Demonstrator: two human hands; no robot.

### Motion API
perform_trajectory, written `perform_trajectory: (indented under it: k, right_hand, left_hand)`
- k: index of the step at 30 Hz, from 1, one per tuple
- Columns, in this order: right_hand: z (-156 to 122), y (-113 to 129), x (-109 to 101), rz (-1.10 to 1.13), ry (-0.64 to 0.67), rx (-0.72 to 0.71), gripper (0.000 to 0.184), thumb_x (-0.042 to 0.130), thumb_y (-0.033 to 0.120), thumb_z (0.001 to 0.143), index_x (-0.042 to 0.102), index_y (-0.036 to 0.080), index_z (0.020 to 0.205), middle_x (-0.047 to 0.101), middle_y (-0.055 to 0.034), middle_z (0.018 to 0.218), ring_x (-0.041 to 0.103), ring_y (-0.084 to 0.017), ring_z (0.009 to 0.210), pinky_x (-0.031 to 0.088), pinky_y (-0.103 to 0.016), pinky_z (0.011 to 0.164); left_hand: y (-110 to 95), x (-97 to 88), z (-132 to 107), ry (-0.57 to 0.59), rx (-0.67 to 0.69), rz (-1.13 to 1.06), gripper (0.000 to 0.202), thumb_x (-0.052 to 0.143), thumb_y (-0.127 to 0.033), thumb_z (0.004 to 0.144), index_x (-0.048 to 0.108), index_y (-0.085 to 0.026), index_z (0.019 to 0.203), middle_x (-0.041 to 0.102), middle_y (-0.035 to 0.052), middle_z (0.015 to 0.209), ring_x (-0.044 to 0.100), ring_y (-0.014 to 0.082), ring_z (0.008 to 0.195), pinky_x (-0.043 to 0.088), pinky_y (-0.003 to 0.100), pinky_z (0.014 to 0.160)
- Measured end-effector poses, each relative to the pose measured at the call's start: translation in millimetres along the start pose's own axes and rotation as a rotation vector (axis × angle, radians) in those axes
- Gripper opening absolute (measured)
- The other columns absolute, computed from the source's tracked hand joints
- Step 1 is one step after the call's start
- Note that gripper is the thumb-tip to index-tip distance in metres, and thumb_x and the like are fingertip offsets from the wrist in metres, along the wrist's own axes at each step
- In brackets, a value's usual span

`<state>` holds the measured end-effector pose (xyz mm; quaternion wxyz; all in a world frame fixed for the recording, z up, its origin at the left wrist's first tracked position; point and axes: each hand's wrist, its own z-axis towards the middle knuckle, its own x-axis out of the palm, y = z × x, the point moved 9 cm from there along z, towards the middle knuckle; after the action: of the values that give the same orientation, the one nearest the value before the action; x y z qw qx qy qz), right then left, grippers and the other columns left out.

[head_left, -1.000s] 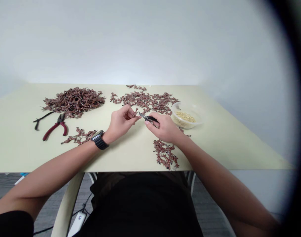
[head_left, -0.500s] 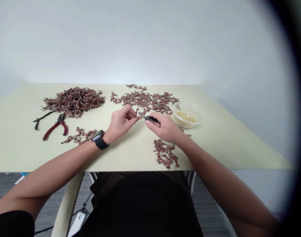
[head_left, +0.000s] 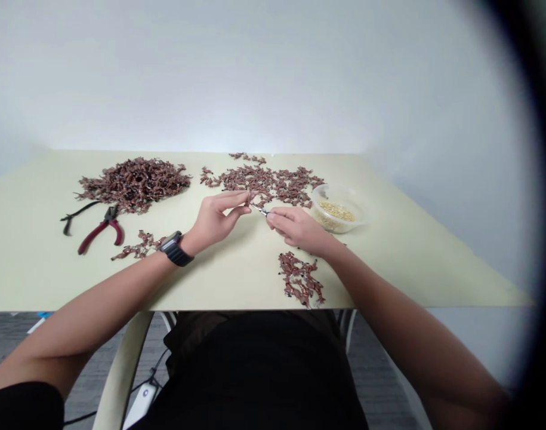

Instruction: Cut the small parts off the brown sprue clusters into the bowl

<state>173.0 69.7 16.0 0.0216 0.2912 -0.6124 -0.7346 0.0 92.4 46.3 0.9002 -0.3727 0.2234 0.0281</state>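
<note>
My left hand, with a black watch on its wrist, is raised over the table's middle and pinches a small brown piece at its fingertips. My right hand is closed round small black-handled pliers, whose metal tip points left and meets that piece. Just beyond both hands lies a spread of small reddish-brown pieces. A small cluster of the same pieces lies under my right wrist near the front edge.
A big heap of brown pieces lies at the back left, red-handled pliers and a black tool beside it. A clear bowl of small yellowish bits stands right of my right hand. More pieces lie by my left wrist.
My left hand has lifted slightly and its fingers have stretched out more. My right hand has turned palm down, hiding most of the pliers' handles.
</note>
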Motion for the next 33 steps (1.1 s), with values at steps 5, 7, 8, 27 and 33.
perform_trajectory:
  k: [5, 7, 8, 27, 33]
  right_hand:
    - [-4.2, -12.9, 16.9, 0.342, 0.179, 0.174, 0.043, 0.050, 0.062, 0.100, 0.052, 0.022, 0.083, 0.019, 0.0066, 0.067, 0.012, -0.012, 0.057, 0.011, -0.028, 0.049]
    - [-1.1, -10.4, 5.9, 0.237, 0.080, 0.099, 0.042, 0.050, 0.061, 0.101, 0.053, 0.022, 0.084, 0.027, 0.0049, 0.068, 0.019, -0.012, 0.056, 0.016, -0.029, 0.049]
    - [0.3, -6.9, -2.7, 0.125, -0.003, 0.034, 0.041, 0.050, 0.059, 0.101, 0.055, 0.022, 0.085, 0.033, 0.0036, 0.068, 0.025, -0.013, 0.057, 0.020, -0.029, 0.051]
    - [-6.0, 27.4, -18.6, -0.588, -0.250, -0.327, 0.025, 0.059, 0.045, 0.098, 0.062, 0.021, 0.106, 0.052, 0.0010, 0.073, 0.046, -0.016, 0.063, 0.034, -0.031, 0.066]
    - [-7.9, 31.0, -16.5, -0.585, -0.226, -0.349, 0.024, 0.059, 0.042, 0.098, 0.062, 0.021, 0.108, 0.056, 0.0001, 0.077, 0.047, -0.016, 0.064, 0.034, -0.031, 0.066]
  left_hand:
    - [-24.1, -1.8, -0.3, 0.038, 0.228, 0.188, 0.035, 0.065, -0.023, 0.102, 0.076, -0.035, 0.133, 0.071, 0.0040, 0.141, 0.061, 0.0242, 0.139, 0.047, 0.051, 0.121]
    - [-16.1, -6.5, 2.8, -0.033, 0.110, 0.060, 0.032, 0.070, -0.028, 0.100, 0.077, -0.032, 0.131, 0.074, 0.0067, 0.135, 0.066, 0.0250, 0.131, 0.051, 0.050, 0.117]
    - [-8.4, -5.2, 3.8, -0.040, 0.020, -0.044, 0.032, 0.072, -0.031, 0.098, 0.078, -0.029, 0.129, 0.076, 0.0084, 0.130, 0.069, 0.0252, 0.126, 0.053, 0.050, 0.115]
    - [22.8, 38.3, -11.3, 0.205, -0.529, -0.727, 0.029, 0.078, -0.049, 0.092, 0.081, -0.020, 0.096, 0.079, 0.0111, 0.109, 0.077, 0.0201, 0.093, 0.064, 0.041, 0.100]
    - [25.3, 40.2, -14.5, 0.234, -0.592, -0.775, 0.030, 0.082, -0.048, 0.089, 0.081, -0.018, 0.085, 0.080, 0.0131, 0.106, 0.077, 0.0202, 0.087, 0.064, 0.041, 0.097]
